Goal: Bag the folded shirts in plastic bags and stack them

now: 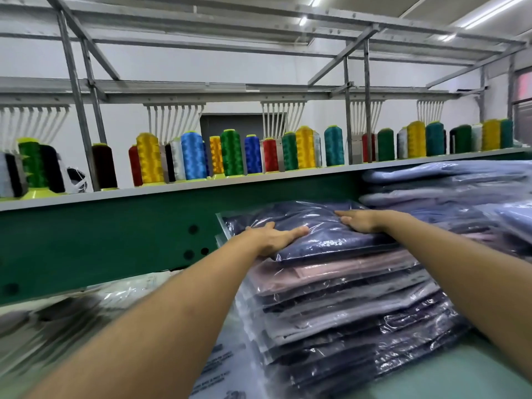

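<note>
Here, bagged navy shirt [325, 239] atop stack [345, 315], under left hand [273, 237], right hand [361, 220]

Bright, even light from ceiling tubes [489, 13]; wide-angle bending at edges, lower left blurred.

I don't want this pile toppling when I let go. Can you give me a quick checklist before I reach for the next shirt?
1. Navy bagged shirt lies on top of the stack: ok.
2. Left hand and right hand rest flat on it, fingers straight, gripping nothing: ok.
3. Stack edges flush: not ok, the layers look staggered.
4. Top bag's mouth closed: cannot tell.
5. Empty printed bags lie on the table beside the stack: ok.
6. Next folded shirt ready: cannot tell, the near left area is blurred.
</note>
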A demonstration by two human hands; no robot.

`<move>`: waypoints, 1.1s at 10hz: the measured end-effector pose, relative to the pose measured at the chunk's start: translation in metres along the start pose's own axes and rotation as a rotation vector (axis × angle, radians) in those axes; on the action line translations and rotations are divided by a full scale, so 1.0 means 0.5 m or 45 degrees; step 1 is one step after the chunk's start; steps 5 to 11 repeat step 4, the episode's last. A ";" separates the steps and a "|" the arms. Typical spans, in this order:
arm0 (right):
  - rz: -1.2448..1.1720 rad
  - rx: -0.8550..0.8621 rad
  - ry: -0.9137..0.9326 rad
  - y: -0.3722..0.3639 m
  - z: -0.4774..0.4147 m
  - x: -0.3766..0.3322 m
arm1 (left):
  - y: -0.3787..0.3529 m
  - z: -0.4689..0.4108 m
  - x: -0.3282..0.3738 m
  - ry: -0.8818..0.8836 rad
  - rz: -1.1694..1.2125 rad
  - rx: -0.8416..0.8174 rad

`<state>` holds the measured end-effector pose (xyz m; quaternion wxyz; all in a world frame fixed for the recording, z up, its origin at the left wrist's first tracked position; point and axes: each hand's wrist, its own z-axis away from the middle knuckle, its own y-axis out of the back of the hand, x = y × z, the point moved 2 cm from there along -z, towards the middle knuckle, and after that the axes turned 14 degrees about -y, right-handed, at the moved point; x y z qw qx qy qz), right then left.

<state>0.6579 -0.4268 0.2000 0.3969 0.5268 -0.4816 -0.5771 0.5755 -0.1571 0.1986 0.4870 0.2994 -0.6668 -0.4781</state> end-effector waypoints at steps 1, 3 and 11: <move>0.025 0.042 0.005 -0.009 0.001 -0.001 | -0.011 0.003 -0.001 -0.024 -0.035 0.001; 0.191 0.424 -0.127 -0.012 0.063 -0.016 | -0.015 0.051 -0.034 -0.136 0.206 0.265; 0.049 0.715 -0.192 0.009 0.135 -0.051 | 0.014 0.099 -0.047 -0.111 0.041 0.441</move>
